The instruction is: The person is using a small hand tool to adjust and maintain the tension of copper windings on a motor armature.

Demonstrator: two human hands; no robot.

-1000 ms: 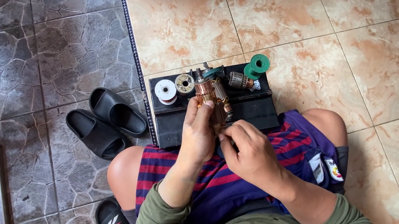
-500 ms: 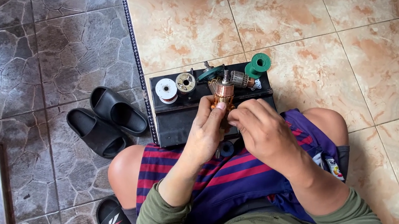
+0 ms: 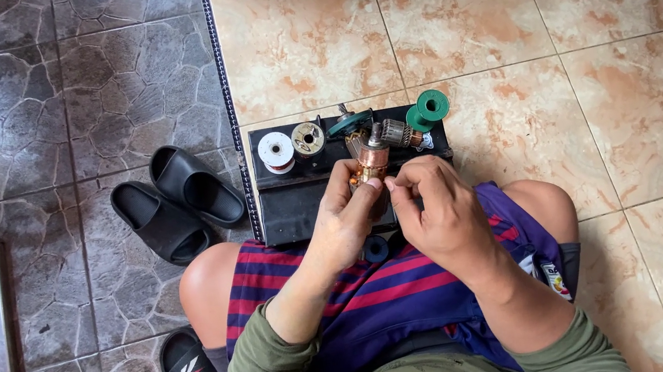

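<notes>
Left hand (image 3: 342,222) grips my copper-wound motor core (image 3: 367,164) over the black box's (image 3: 291,211) near edge; right hand (image 3: 435,213) pinches, I think, fine wire. Winding step; next needs steady tension.

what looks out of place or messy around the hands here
Nothing looks spilled or broken. The left hand holds a copper-wound motor part over the black box, with the right hand beside it. The white spool and green spool sit on the box. The black sandals lie slightly askew.
</notes>
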